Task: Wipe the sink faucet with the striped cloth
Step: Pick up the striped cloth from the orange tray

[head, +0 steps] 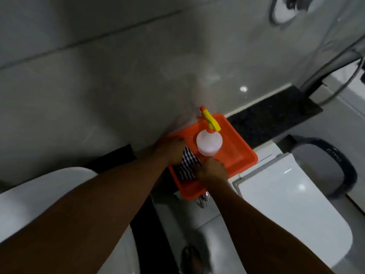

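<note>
1. Two bare forearms fill the lower frame, running from the bottom corners up toward the centre; both are cut off by the bottom edge.
2. The left hand [170,150] is curled on the upper-left end of one striped cloth [186,165]; the right hand [213,171] is closed on its lower-right edge. The fingertips of both hands are hidden.
3. The cloth, dark and white striped, lies at mid-frame in the left part of one orange tray [240,153]. Its long axis runs from upper left to lower right, and much of it is covered by the hands.
4. One white spray bottle [209,144] with a yellow and orange trigger stands in the tray, its nozzle pointing to the upper left of the frame.
5. One white toilet tank lid [286,204] sits at lower right.
6. A small metal fitting [203,200] shows below the tray, too blurred to identify.
7. One foot in a sandal [192,258] shows at bottom centre, dim.
</note>
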A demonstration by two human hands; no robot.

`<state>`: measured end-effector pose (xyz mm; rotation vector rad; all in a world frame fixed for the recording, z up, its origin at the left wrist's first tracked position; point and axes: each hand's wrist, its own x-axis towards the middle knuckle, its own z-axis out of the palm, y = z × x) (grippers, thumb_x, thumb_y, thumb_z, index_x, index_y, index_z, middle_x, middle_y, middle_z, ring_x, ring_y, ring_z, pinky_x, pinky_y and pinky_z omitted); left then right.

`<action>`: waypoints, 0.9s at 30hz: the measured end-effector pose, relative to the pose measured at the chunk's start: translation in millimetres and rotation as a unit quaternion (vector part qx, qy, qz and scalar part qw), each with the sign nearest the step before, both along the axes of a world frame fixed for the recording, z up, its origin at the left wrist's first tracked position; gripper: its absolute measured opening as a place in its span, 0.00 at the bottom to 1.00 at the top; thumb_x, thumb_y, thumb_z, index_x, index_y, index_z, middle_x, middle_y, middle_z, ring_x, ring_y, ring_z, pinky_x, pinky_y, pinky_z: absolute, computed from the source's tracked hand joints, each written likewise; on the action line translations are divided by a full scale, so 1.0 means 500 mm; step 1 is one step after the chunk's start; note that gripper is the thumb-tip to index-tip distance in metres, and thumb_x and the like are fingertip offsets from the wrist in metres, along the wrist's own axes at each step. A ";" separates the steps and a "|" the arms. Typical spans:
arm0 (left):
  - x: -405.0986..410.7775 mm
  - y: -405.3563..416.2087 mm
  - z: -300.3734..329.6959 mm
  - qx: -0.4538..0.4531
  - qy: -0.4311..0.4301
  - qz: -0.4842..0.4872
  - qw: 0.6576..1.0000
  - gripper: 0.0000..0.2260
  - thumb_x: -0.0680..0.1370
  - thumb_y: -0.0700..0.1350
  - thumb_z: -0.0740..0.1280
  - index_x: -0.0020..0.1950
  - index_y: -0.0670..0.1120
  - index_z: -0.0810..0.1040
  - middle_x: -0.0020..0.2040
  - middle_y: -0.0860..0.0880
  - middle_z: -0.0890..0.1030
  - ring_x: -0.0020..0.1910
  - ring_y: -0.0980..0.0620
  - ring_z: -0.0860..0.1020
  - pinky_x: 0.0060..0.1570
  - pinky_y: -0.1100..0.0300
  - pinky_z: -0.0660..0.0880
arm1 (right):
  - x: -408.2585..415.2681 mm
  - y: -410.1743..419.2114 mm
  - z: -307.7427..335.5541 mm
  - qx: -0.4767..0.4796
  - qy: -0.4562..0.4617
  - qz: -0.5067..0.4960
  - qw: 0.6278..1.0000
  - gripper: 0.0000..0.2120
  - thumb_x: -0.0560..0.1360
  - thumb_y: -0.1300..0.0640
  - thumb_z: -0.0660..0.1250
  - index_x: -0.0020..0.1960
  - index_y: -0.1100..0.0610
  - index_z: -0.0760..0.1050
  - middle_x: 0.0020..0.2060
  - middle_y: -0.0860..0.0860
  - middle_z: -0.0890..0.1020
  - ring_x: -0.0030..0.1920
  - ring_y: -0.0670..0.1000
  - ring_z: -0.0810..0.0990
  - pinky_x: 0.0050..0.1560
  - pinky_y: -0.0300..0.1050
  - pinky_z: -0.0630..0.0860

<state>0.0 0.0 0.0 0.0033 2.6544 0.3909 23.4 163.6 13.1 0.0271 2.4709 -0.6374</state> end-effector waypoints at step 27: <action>0.214 -0.217 0.505 0.399 0.116 0.394 0.820 0.08 0.66 0.40 0.76 0.41 0.47 0.80 0.40 0.48 0.84 0.35 0.54 0.83 0.29 0.64 0.77 | 0.030 -0.175 0.426 -0.435 0.052 -0.055 0.897 0.02 0.68 0.60 0.71 0.40 0.58 0.81 0.34 0.58 0.84 0.33 0.54 0.81 0.36 0.48 0.77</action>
